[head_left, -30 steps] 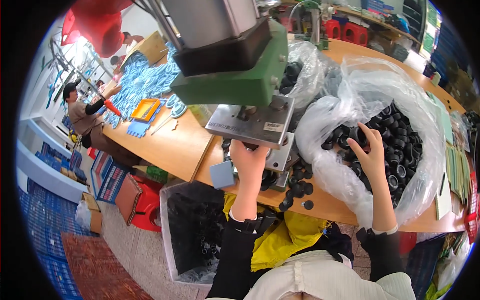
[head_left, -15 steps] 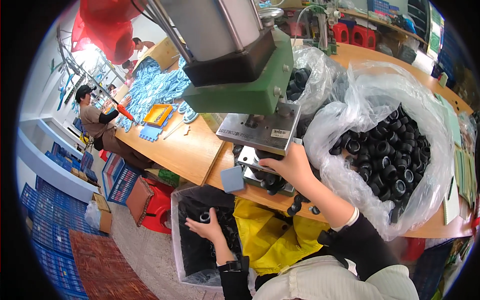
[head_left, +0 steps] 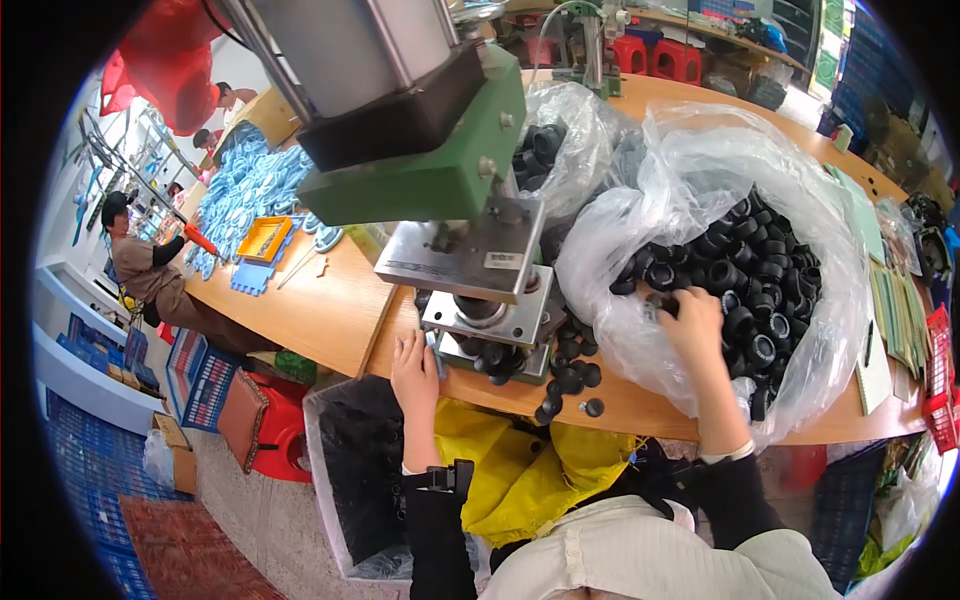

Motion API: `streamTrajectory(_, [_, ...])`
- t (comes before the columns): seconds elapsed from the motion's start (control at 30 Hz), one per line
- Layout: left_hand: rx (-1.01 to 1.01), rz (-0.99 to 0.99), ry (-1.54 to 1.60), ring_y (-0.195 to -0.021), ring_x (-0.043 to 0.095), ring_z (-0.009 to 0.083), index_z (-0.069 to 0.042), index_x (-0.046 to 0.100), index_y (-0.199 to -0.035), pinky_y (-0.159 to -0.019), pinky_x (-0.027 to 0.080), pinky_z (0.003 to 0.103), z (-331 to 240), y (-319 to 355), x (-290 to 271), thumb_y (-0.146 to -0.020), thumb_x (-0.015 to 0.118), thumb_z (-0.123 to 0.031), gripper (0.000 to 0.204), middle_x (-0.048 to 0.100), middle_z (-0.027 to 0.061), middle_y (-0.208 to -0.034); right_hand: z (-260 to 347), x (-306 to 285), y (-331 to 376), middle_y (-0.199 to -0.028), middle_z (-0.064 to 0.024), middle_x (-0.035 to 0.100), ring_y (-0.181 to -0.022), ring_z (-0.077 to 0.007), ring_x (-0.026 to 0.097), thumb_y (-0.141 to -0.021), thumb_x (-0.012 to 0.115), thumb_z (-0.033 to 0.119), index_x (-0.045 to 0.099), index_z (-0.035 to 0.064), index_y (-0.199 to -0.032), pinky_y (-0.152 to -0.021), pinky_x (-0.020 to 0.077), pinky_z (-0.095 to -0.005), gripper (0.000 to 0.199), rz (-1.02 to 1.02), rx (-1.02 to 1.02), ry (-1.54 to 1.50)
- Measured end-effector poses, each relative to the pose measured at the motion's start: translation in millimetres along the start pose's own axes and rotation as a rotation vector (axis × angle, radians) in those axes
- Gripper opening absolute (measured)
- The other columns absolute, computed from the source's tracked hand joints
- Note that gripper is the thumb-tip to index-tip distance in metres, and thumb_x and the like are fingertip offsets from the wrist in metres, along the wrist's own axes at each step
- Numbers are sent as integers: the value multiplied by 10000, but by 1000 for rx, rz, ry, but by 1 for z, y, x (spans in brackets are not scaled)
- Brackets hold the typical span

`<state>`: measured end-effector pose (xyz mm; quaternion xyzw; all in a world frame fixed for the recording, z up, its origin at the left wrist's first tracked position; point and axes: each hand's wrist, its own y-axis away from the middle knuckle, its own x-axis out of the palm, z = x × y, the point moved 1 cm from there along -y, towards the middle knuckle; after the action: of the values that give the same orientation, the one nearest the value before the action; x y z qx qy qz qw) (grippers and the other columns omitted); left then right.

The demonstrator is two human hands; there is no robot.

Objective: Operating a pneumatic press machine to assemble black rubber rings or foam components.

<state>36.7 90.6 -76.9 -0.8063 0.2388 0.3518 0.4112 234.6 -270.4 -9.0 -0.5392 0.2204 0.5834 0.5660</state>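
My left hand (head_left: 414, 375) lies at the table's front edge with fingers stretched out, over a partly hidden grey-blue block (head_left: 432, 352). It is just left of the press's steel lower die (head_left: 520, 320), which carries a round fitting. My right hand (head_left: 695, 328) reaches into a large clear plastic bag (head_left: 600, 260) of small black wheel-like parts (head_left: 770, 300). Its fingers are curled at the near-left side of the heap; what they pinch is too small to make out. Above the die hangs the press's steel upper plate (head_left: 460, 250), under a green head (head_left: 410, 190).
Loose black parts (head_left: 572, 376) lie beside the die. Below the table edge stand a dark-lined bin (head_left: 355, 470) and a yellow sack (head_left: 490, 440). A second bag (head_left: 580, 140) is behind. Light-blue parts (head_left: 240, 190) and an orange tray (head_left: 265, 240) lie farther left, near a seated co-worker (head_left: 145, 260).
My right hand has left the press die and moved right into the bag. My left hand, earlier open above the bin near a small ring, has risen to the table edge. The view has shifted right.
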Motion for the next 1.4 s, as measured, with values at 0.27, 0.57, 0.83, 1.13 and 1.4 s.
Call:
streamTrajectory(0.27, [-124, -189, 284, -1259, 410, 389, 8, 559, -1190, -1021, 316, 498, -23, 7, -6, -921, 491, -169, 329, 510, 178, -1304, -15, 12, -4, -1045, -179, 515, -968, -372, 515, -620, 792, 186, 531, 60, -1052, -829, 454, -433, 520, 123, 83, -55])
streamTrajectory(0.57, [-22, -44, 823, -882, 611, 317, 18, 529, -1118, -748, 478, 380, -149, -59, -45, -697, 749, -190, 518, 606, 181, -1050, -15, 6, 2, -756, -128, 545, -717, -307, 545, -661, 730, 135, 442, 35, -832, -652, 426, -392, 350, -37, 74, -271])
streamTrajectory(0.83, [-64, -144, 812, -813, 635, 309, -6, 582, -1027, -707, 490, 345, -154, -64, -28, -700, 757, -223, 429, 647, 155, -912, -19, 13, 6, -907, -158, 561, -875, -321, 561, -659, 745, 125, 536, 68, -1147, -760, 458, -392, 533, 51, 50, -198])
streamTrajectory(1.13, [40, -134, 608, -791, 639, 257, 0, 605, -977, -727, 483, 332, -157, -58, -33, -739, 736, -170, 321, 658, 115, -850, 5, 30, -16, -1108, -181, 498, -1016, -347, 499, -630, 796, 206, 552, 116, -1224, -855, 414, -432, 649, 133, 142, 27])
streamTrajectory(1.4, [-175, -428, 765, -954, 572, 224, 28, 510, -1145, -874, 445, 314, -98, 10, -36, -759, 731, -90, 461, 594, 127, -1079, -4, 23, -4, -1061, -110, 560, -864, -231, 595, -694, 642, -18, 621, 34, -953, -738, 473, -310, 265, -5, 64, -622])
